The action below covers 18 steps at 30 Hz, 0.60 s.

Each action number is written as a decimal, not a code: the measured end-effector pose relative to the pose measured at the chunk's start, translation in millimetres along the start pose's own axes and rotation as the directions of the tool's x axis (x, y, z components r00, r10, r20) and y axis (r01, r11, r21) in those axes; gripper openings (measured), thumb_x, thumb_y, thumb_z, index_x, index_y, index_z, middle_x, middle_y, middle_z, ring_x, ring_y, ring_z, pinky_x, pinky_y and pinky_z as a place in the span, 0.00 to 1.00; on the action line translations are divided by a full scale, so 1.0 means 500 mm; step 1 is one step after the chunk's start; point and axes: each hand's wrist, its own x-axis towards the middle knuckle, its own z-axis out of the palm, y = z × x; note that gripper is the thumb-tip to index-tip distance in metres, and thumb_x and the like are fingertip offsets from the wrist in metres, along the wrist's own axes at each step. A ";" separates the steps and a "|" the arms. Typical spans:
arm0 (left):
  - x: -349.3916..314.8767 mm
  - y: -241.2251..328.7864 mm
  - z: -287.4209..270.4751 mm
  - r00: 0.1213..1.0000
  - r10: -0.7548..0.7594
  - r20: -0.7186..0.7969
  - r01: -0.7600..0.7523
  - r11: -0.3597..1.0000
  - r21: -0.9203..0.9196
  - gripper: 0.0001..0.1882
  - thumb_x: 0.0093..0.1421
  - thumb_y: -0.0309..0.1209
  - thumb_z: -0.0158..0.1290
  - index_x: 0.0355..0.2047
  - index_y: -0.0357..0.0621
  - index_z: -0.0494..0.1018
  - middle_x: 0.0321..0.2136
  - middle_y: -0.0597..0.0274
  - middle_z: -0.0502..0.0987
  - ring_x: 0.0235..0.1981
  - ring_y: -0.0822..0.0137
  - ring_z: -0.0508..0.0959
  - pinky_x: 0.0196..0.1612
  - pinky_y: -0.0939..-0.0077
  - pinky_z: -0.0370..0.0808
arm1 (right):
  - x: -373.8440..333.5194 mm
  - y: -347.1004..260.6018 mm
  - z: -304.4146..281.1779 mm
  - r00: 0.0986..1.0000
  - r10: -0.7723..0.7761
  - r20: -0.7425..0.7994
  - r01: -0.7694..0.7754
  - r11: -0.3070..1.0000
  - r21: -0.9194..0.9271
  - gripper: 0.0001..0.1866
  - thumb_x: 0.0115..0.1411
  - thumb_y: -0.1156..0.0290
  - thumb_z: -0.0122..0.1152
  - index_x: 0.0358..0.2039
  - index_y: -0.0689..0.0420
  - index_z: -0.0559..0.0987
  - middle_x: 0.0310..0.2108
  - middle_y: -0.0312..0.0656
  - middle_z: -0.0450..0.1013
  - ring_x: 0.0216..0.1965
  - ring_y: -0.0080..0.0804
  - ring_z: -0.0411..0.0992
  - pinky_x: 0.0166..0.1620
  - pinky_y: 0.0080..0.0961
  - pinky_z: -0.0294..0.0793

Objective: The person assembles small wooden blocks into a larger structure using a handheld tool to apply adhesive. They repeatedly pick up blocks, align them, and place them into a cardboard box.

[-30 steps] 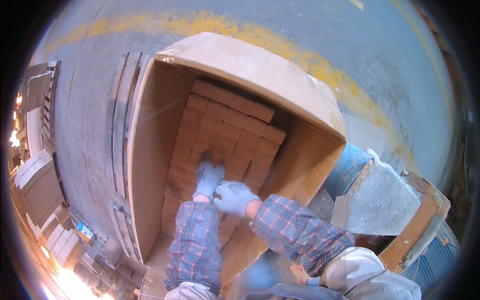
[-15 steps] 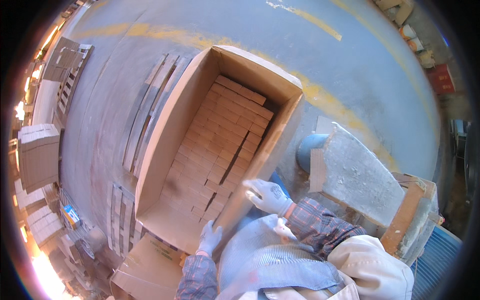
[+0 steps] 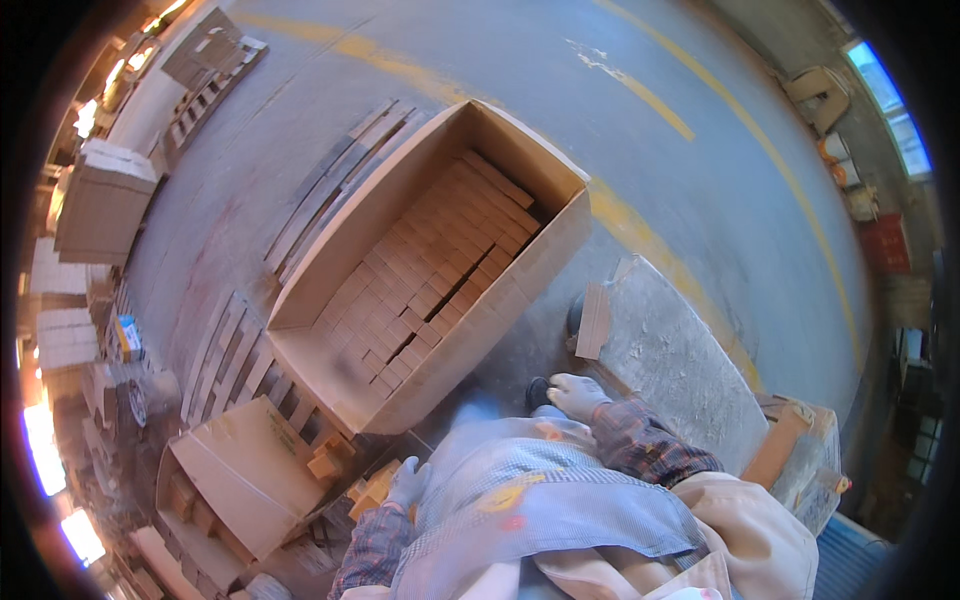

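A large open cardboard box (image 3: 480, 345) stands in front of me, tilted across the view. Rows of small brown blocks (image 3: 415, 265) fill its bottom, with a dark gap running between some rows. My left hand (image 3: 408, 482), in a pale glove, hangs beside a few light tan blocks (image 3: 372, 490); its fingers are stretched out and hold nothing visible. To the right, my gloved right hand (image 3: 577, 397) is near the box's near corner and a grey-topped surface. Its fingers are curled, with nothing visible in them. A dark round thing (image 3: 538, 392) shows just left of it.
A worn grey slab (image 3: 680, 350) lies at right, with a small brown piece (image 3: 592, 320) at its edge. Wooden pallets (image 3: 235, 360) lie left of the box. Another open carton (image 3: 245, 470) stands at lower left. Stacked cartons (image 3: 105, 205) line the far left.
My view has turned and shifted back from the big box. Both hands have moved away from its near wall; the right hand's fingers are more curled. More of the lower-left carton shows.
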 end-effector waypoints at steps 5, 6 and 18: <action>-0.095 0.029 0.107 0.999 0.033 0.022 -0.032 0.998 -0.051 0.29 0.66 0.51 0.50 0.55 0.39 0.74 0.51 0.37 0.78 0.57 0.43 0.76 0.58 0.55 0.72 | -0.131 0.353 0.027 0.931 0.355 -0.087 -0.328 0.916 0.231 0.22 0.60 0.52 0.57 0.44 0.55 0.84 0.39 0.51 0.82 0.43 0.48 0.80 0.47 0.42 0.77; -0.105 0.043 0.123 0.999 0.044 -0.024 -0.045 0.998 -0.040 0.28 0.66 0.51 0.50 0.54 0.39 0.74 0.50 0.37 0.78 0.56 0.43 0.77 0.57 0.55 0.73 | -0.166 0.415 0.023 0.904 0.427 -0.029 -0.413 0.889 0.197 0.24 0.60 0.50 0.58 0.45 0.56 0.84 0.38 0.50 0.82 0.43 0.46 0.81 0.47 0.41 0.77; -0.154 0.155 0.199 0.998 0.044 0.039 -0.035 0.978 -0.207 0.28 0.68 0.46 0.51 0.58 0.35 0.70 0.53 0.40 0.77 0.58 0.45 0.76 0.59 0.58 0.72 | 0.076 0.295 -0.046 0.748 0.589 -0.305 -0.577 0.805 0.141 0.51 0.56 0.44 0.66 0.70 0.63 0.58 0.65 0.63 0.64 0.66 0.56 0.64 0.66 0.44 0.65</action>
